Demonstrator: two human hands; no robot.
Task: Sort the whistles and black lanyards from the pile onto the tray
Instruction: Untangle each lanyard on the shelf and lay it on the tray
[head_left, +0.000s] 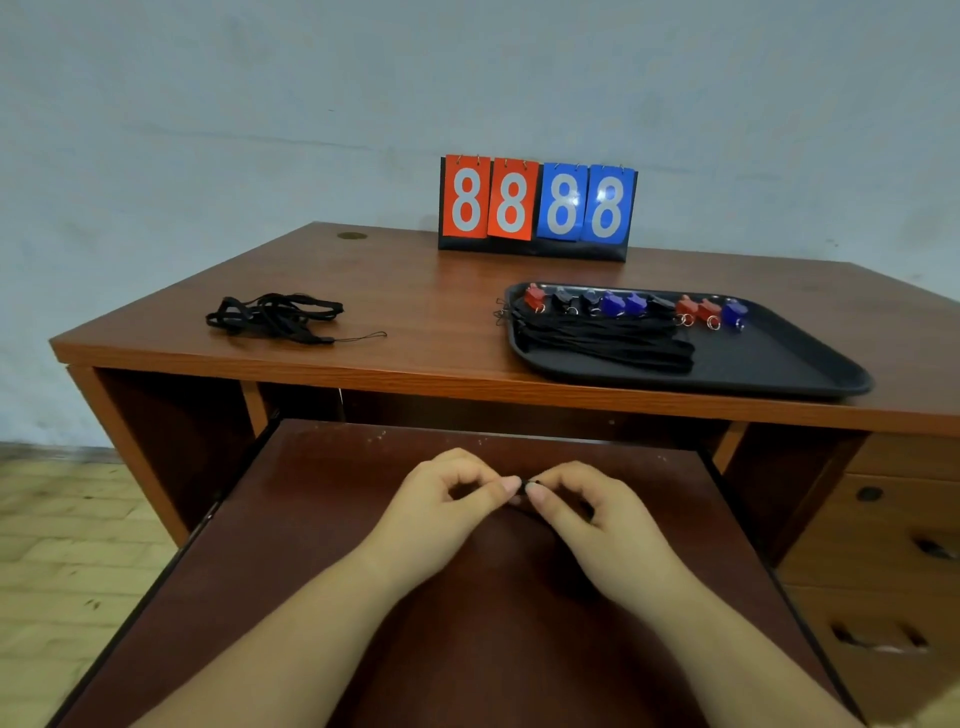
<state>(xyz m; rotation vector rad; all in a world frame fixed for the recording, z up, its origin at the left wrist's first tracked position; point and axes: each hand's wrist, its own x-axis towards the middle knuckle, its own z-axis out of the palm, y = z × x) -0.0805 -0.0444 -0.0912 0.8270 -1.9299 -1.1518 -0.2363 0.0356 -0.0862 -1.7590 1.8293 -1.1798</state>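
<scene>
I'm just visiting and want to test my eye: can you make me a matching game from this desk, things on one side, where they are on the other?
Things:
1. whistles
2. loose lanyard pile
3. scoreboard
4. hands, left hand and right hand

Places:
A. back edge of the desk, by the wall
B. over the pull-out shelf, pinching a small dark piece
C. in a row along the far side of the tray
D. left part of the desk top

Pairs: 1-C, 2-D, 3-A, 4-B
</scene>
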